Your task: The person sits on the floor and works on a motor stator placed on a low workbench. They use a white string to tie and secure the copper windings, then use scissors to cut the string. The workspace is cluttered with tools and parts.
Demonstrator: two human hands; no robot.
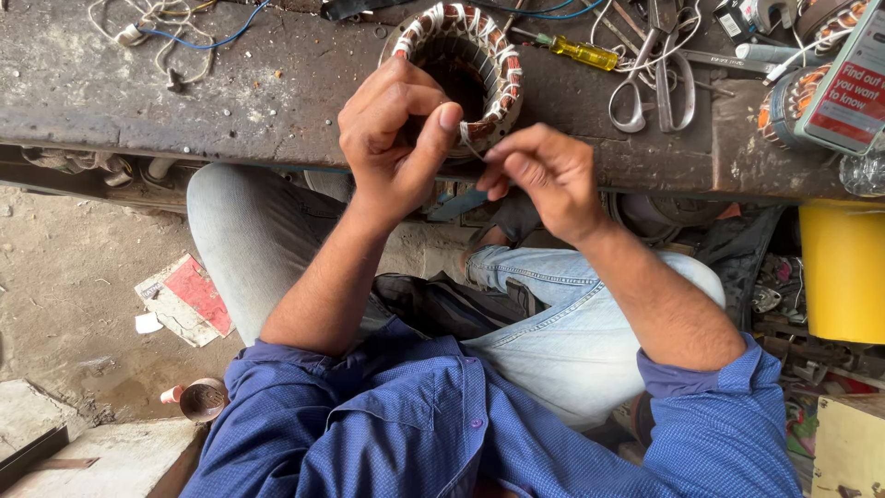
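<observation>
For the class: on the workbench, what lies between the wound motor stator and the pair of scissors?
In the head view, a yellow-handled screwdriver lies on the bench between the stator and the scissors, its handle toward the scissors. Loose white wire runs near it.

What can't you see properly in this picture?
Head view only:
- Motor stator: its near rim is hidden by the left hand.
- Thin wire pinched between that hand and the right hand: too fine to follow.
- Scissors: tips cut off by the top edge.
- Yellow bucket: cut off at right.
</observation>
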